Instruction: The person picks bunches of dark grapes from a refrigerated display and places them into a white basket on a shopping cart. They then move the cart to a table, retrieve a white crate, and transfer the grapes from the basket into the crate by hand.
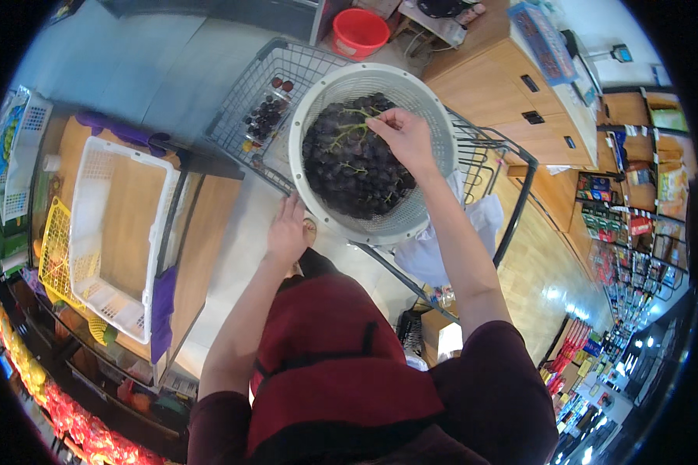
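A round pale-grey plastic basket (306, 190) with perforated walls rests on a shopping cart, filled with dark purple grapes (353, 190). Green stems (353, 136) run over the top of the bunches. My right hand (403, 139) reaches in from the right, thumb and fingers pinched on a green grape stem near the basket's far side. Beside the basket's near-left rim lies my left hand (288, 231), its fingers stretched forward against the cart's edge. Whether those fingertips also touch the basket rim I cannot tell.
Under the basket stands the wire shopping cart (244, 101), with a clear box of dark fruit (267, 120) inside it. A white crate (157, 194) sits on a wooden stand at left. Beyond are a red bucket (361, 32) and a wooden cabinet (496, 85); stocked shelves (640, 178) line the right.
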`<control>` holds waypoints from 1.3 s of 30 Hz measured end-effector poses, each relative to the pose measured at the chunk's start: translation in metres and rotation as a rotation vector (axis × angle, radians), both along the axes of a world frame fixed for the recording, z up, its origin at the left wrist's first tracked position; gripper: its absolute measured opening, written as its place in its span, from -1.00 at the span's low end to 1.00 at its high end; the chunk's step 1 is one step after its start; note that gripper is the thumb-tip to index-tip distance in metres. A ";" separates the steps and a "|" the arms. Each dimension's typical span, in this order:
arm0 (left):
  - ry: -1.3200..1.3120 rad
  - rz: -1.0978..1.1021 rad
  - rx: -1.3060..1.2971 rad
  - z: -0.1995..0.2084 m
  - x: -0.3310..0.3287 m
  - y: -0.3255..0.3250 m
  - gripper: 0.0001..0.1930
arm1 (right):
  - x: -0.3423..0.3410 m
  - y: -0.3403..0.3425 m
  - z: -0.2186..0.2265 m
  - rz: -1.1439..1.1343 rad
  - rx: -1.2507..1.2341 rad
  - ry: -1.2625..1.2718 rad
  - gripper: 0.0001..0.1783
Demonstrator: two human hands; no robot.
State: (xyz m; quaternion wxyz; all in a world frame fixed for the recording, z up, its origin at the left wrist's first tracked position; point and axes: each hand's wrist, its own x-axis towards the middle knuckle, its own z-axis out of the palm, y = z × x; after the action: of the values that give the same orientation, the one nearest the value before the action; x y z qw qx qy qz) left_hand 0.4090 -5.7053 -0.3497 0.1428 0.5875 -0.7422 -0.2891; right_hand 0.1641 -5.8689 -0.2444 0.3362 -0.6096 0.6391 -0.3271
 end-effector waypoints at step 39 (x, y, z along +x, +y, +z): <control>0.943 0.947 0.317 -0.032 -0.342 0.227 -0.15 | -0.180 0.000 0.375 0.637 0.103 -0.265 -0.84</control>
State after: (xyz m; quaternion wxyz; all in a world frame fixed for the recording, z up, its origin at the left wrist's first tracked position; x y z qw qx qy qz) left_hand 0.0667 -5.4786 -0.3816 0.4740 0.6738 -0.2125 -0.5255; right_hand -0.0160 -5.8686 0.1304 0.5318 -0.7128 0.3832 -0.2494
